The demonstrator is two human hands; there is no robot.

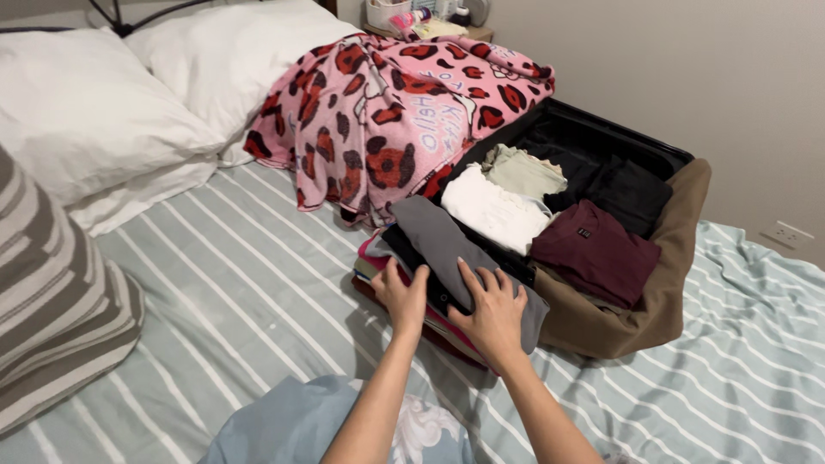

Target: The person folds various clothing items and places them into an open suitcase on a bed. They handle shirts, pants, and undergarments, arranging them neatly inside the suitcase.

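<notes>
Both of my hands rest on a stack of folded clothes at the near side of an open brown suitcase [670, 292] on the bed. My left hand [402, 297] presses the stack's near left edge, fingers spread. My right hand [492, 309] lies flat on the grey folded garment [438, 236] on top. Beneath it show dark, pink and red folded layers [375, 268]. Inside the suitcase lie a white folded top [494, 210], a pale green one [524, 172], a maroon shirt [597, 251] and black clothes [632, 193].
A pink blanket with red and black spots [378, 112] is heaped behind the suitcase. White pillows [94, 112] sit at the bed's head, a striped cushion [51, 301] at left. The striped sheet [241, 283] covers the bed. A nightstand with small items [421, 17] stands behind.
</notes>
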